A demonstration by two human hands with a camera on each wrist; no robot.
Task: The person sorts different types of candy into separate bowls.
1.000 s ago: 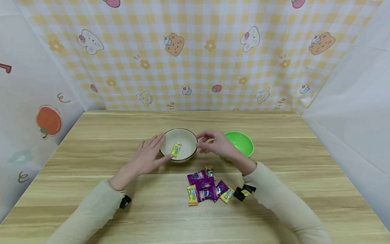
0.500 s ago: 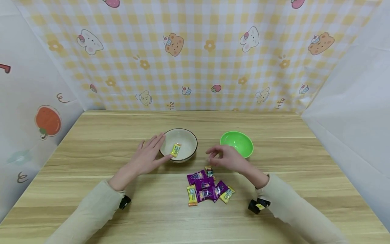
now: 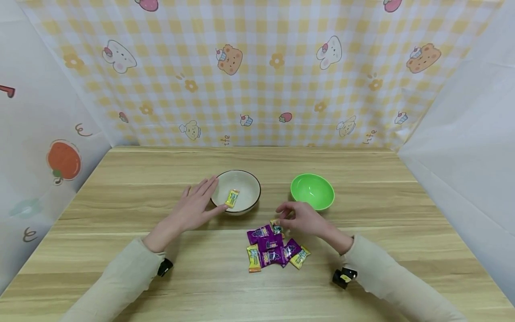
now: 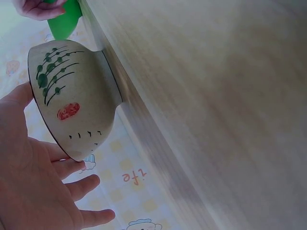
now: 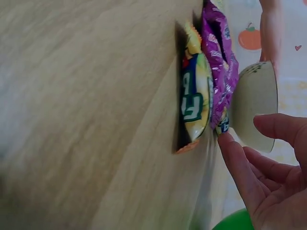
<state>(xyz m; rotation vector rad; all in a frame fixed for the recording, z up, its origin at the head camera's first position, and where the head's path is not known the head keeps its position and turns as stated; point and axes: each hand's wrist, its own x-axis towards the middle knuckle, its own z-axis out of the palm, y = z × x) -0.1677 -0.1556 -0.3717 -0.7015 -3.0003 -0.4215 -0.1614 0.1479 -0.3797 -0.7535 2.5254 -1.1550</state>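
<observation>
My left hand [image 3: 191, 209] rests at the left side of a cream bowl [image 3: 246, 190], fingers extended and touching its dark rim. One yellow candy [image 3: 232, 198] lies inside that bowl. Painted leaves and a red mark show on the outside of the bowl [image 4: 76, 91] in the left wrist view. My right hand [image 3: 302, 218] hovers at the back of a candy pile, thumb and index finger apart, holding nothing. Nearest its fingertips is a small yellow-and-dark candy [image 3: 276, 227]. Purple grape candies [image 3: 271, 243] make up most of the pile.
A bright green bowl [image 3: 313, 190] stands just behind my right hand. Two more yellow candies, one at the left [image 3: 254, 258] and another at the right [image 3: 300, 257], flank the pile. A checked cloth [image 3: 257, 89] hangs behind the wooden table [image 3: 201, 286].
From beside the cream bowl's right rim, my right hand has moved right and toward the person, down to the candy pile. The left hand stays at the bowl.
</observation>
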